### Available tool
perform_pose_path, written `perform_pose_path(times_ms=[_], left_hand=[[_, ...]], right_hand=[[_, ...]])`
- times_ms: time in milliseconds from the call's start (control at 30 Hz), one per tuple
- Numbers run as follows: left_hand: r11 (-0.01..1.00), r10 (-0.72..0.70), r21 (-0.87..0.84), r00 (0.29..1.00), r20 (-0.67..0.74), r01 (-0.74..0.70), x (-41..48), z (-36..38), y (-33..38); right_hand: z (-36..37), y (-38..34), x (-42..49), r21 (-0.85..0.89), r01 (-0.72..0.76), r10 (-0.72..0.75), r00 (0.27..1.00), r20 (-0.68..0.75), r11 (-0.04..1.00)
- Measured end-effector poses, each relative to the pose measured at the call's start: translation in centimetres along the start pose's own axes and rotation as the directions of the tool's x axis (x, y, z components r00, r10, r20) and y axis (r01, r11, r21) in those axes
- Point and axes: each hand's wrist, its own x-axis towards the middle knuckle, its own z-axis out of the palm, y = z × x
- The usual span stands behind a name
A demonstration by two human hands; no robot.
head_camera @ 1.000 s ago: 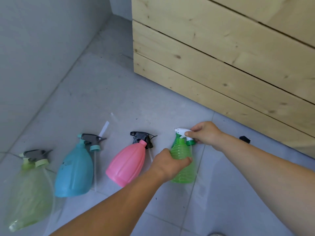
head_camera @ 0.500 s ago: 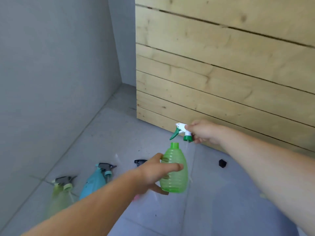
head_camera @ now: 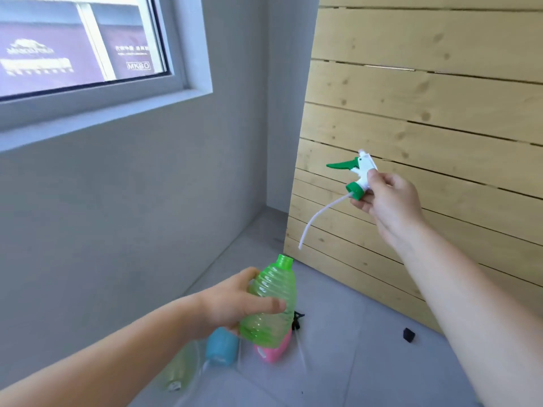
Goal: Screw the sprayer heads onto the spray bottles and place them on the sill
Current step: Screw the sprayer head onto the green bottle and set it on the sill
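1. You are gripping the green bottle (head_camera: 270, 301) in your left hand (head_camera: 235, 301), with the fingers and thumb curled round its ribbed body. It is being held in the air above the floor (head_camera: 352, 362), tilted slightly, with its neck open and pointing up.
2. You are pinching the sprayer head (head_camera: 360, 174) in your right hand (head_camera: 388, 201), thumb on the white body and fingers curled beneath the green collar. It is being held up and to the right of the bottle's neck, well apart from it, with its green trigger pointing left.
3. Its white dip tube (head_camera: 317, 215) is hanging down in a curve, ending above the neck without touching it.
4. You are looking at four bottles: the green one in your hand and three lying on the floor below it, a pink bottle (head_camera: 273, 348), a blue bottle (head_camera: 221, 346) and a pale green bottle (head_camera: 179, 371).
5. Two sprayer heads are showing: the white and green one you are holding and a black sprayer head (head_camera: 297, 320), partly hidden, just beside the pink bottle.
6. One small black piece (head_camera: 408, 334) is lying on the floor near the plank wall (head_camera: 426, 127).
7. The sill (head_camera: 102, 113) is running under the window (head_camera: 73, 45) at upper left, well apart from both hands.
8. Through the glass, "MKBO" is reading clearly on a sign; the other writing there is too blurred to read.
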Motion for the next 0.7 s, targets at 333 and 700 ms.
perform_pose_path(times_ms=[333,700], left_hand=[[0.997,0.042,0.063,0.997,-0.069,-0.037,-1.1,-0.3,-0.4],[0.994,0.106,-0.004,0.991,-0.079,-0.106,0.3,0.6,0.3]], right_hand=[[2.4,1.4,-4.0,-0.017,0.034,-0.032,0.993,0.114,0.999],[2.6,3.9,-7.2,-0.175,-0.055,0.151,0.785,0.601,0.983]])
